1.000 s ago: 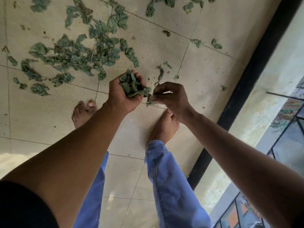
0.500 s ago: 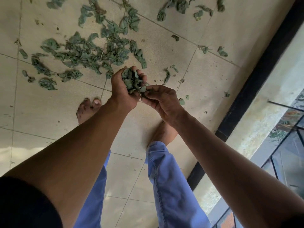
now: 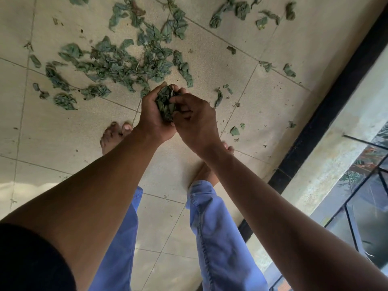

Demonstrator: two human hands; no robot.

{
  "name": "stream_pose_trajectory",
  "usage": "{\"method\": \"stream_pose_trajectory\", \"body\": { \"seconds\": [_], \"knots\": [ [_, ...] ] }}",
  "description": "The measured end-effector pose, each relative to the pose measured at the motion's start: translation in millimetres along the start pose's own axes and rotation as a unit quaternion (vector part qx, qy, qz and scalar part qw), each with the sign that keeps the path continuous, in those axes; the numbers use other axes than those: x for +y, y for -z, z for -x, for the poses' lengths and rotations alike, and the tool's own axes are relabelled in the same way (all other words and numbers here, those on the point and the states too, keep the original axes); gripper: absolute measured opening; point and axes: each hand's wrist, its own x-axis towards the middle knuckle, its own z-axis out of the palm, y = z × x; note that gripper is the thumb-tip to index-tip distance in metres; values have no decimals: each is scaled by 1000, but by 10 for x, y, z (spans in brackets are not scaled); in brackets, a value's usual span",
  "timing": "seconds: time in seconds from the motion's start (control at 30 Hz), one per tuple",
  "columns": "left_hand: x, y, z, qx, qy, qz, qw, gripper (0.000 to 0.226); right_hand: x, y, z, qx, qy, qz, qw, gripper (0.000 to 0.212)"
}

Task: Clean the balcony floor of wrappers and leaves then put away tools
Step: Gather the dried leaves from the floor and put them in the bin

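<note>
A wad of dry green leaves (image 3: 165, 102) sits in my left hand (image 3: 152, 118), whose fingers curl up around it. My right hand (image 3: 194, 120) lies against the wad from the right, fingers bent onto the leaves. Both hands hover above the beige tiled floor (image 3: 210, 66). A wide scatter of curled green leaves (image 3: 117, 64) covers the tiles beyond my hands. More loose leaves (image 3: 241, 11) lie at the top right. No wrappers or tools are in view.
My bare feet (image 3: 115, 135) and blue trouser legs (image 3: 218, 238) stand on the tiles below my hands. A black border strip (image 3: 327, 110) and a pale ledge (image 3: 336, 156) with a metal railing (image 3: 361, 185) run along the right side. Small leaf bits (image 3: 234, 131) lie near my right foot.
My right hand has come from pinching a leaf beside the wad to pressing against it. Both hands closed together and the view shifted slightly down the floor.
</note>
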Motion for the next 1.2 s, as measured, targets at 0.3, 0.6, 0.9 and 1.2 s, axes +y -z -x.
{"method": "stream_pose_trajectory", "body": {
  "seconds": [0.3, 0.6, 0.9, 1.2],
  "knots": [
    [-4, 4, 11, -6, 3, 16, 1000, 36, 106, -57, 70, 101, 98, 291, 946, 7],
    [-63, 101, -100, -6, 20, 69, 997, 34, 761, 262, -24, 176, 41, 135, 974, 37],
    [-165, 273, -324, 7, 59, -1, 998, 33, 1984, 652, -236, 181, -296, 191, 918, 52],
    [-261, 327, -430, 29, 67, -14, 997, 34, 1616, 162, -557, 143, -110, 144, 973, 40]
  ]
}}
